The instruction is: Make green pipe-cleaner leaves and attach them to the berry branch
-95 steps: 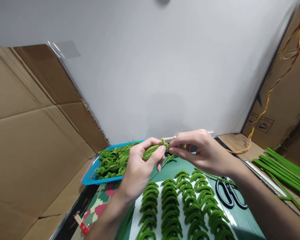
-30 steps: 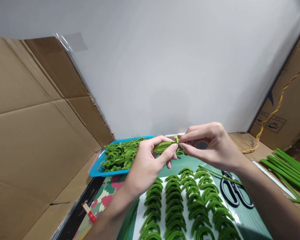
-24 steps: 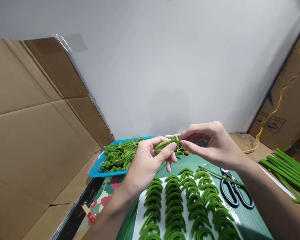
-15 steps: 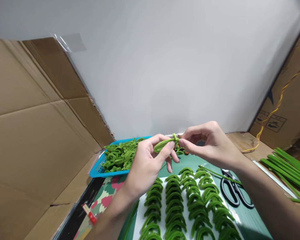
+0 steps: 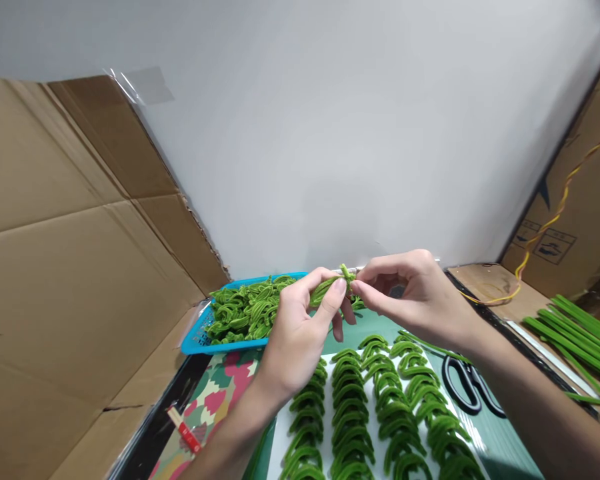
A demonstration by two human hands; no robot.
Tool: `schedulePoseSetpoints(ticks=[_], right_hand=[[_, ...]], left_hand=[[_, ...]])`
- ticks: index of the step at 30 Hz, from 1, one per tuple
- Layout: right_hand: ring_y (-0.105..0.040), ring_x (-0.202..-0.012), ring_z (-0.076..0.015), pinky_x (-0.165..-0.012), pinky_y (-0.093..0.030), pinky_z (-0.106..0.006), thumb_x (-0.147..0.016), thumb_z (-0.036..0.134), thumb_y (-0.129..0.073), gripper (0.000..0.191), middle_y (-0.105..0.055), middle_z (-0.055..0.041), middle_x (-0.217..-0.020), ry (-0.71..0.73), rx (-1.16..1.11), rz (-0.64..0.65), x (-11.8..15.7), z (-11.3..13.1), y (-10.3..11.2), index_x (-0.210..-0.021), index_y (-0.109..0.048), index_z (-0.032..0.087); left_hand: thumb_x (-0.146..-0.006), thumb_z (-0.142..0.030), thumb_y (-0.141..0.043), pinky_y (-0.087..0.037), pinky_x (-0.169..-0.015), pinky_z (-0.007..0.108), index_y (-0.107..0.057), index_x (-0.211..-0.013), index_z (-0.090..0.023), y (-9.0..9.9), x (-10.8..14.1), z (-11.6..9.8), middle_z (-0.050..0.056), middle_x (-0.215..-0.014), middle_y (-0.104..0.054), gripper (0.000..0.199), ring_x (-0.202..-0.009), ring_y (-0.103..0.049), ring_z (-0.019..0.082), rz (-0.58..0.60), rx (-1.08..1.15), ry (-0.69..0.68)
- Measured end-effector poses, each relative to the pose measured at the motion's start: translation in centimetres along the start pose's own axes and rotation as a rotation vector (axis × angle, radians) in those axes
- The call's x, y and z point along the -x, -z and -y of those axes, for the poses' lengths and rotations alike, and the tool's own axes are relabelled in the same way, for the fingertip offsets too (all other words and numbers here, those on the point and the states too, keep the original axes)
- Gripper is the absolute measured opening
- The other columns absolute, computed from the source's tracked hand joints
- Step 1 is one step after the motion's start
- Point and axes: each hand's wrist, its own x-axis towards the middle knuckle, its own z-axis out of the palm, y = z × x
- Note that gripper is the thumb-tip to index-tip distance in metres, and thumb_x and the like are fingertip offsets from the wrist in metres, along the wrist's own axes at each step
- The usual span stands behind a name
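Above the table, in front of the pale wall, my two hands meet at a looped leaf of fuzzy green pipe cleaner point(image 5: 324, 291). My left hand point(image 5: 300, 330) pinches it between thumb and fingers, with the loop partly behind the thumb. A short stub sticks up at its right end. There, the thumb and index finger of my right hand point(image 5: 413, 287) are pressed together on the twisted part, which the fingertips partly cover. Below both hands, curved green pipe-cleaner pieces point(image 5: 350, 403) lie in rows on a white board point(image 5: 327, 427).
A blue basket point(image 5: 220, 348) heaped with green pipe-cleaner leaves stands at back left. Black-handled scissors point(image 5: 476, 383) lie right of the board, partly under my right forearm. Straight green pipe cleaners point(image 5: 575, 340) lie far right. A red-wrapped item point(image 5: 189, 439) is at left. Cardboard point(image 5: 80, 287) walls the left side.
My right hand has shifted slightly left and down. The pipe-cleaner leaf has turned a little, its stub now leaning left and more of its loop behind my left fingers.
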Motion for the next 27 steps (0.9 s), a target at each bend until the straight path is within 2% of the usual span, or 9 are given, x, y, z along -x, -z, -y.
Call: schedulePoseSetpoints(ticks=[9,14,16,20,23,27], right_hand=[[-0.051,-0.057,-0.0086,-0.053,-0.036,-0.025,-0.1,0.023,-0.066,0.029,-0.067,0.0013,-0.065,0.055,0.119,-0.04,0.2,0.1,-0.2,-0.073,-0.076,0.017],[-0.028,-0.052,-0.0071,-0.049,-0.022,-0.027,-0.101,0.025,-0.061,0.044,-0.039,0.006,-0.053,0.091,0.276,-0.169,0.1,0.0,-1.2,-0.058,-0.06,0.016],[-0.026,-0.052,-0.0071,-0.048,-0.021,-0.028,-0.1,0.025,-0.059,0.046,-0.035,0.0061,-0.053,0.069,0.272,-0.204,0.1,0.0,-1.5,-0.056,-0.056,0.016],[-0.031,-0.047,-0.0069,-0.047,-0.023,-0.027,-0.099,0.026,-0.06,0.045,-0.04,0.0056,-0.049,-0.024,0.141,-0.193,0.0,0.1,-1.5,-0.054,-0.058,0.017],[-0.038,-0.047,-0.0075,-0.046,-0.027,-0.025,-0.099,0.028,-0.064,0.042,-0.048,0.0048,-0.05,-0.053,0.042,-0.129,-0.2,-0.1,-1.0,-0.058,-0.066,0.017],[-0.041,-0.05,-0.0081,-0.048,-0.027,-0.025,-0.101,0.034,-0.067,0.041,-0.054,0.0042,-0.053,-0.047,0.017,-0.067,-0.3,-0.5,-0.4,-0.064,-0.071,0.017]], left_hand=[[-0.104,-0.033,-0.064,-0.048,-0.059,0.021,-0.069,-0.089,-0.019,0.2,0.3,-0.3,-0.003,-0.078,-0.066,0.021,-0.06,-0.057,0.009,0.015,-0.16,-0.05],[-0.106,-0.033,-0.062,-0.047,-0.061,0.021,-0.075,-0.107,-0.022,-0.4,0.8,0.1,-0.004,-0.076,-0.067,0.017,-0.061,-0.056,0.009,-0.061,-0.254,-0.105],[-0.106,-0.031,-0.063,-0.048,-0.062,0.021,-0.077,-0.109,-0.023,-0.6,0.8,0.2,-0.004,-0.076,-0.068,0.017,-0.061,-0.056,0.008,-0.095,-0.284,-0.144],[-0.105,-0.03,-0.065,-0.047,-0.06,0.02,-0.079,-0.107,-0.023,-0.8,0.7,0.3,-0.003,-0.077,-0.069,0.016,-0.061,-0.056,0.008,-0.132,-0.273,-0.18],[-0.105,-0.033,-0.065,-0.047,-0.057,0.019,-0.079,-0.107,-0.023,-0.6,0.4,0.4,-0.004,-0.076,-0.067,0.018,-0.058,-0.056,0.007,-0.078,-0.199,-0.135],[-0.105,-0.035,-0.064,-0.047,-0.056,0.019,-0.077,-0.11,-0.022,-0.2,0.0,0.5,-0.004,-0.08,-0.066,0.019,-0.056,-0.056,0.006,-0.008,-0.096,-0.067]])
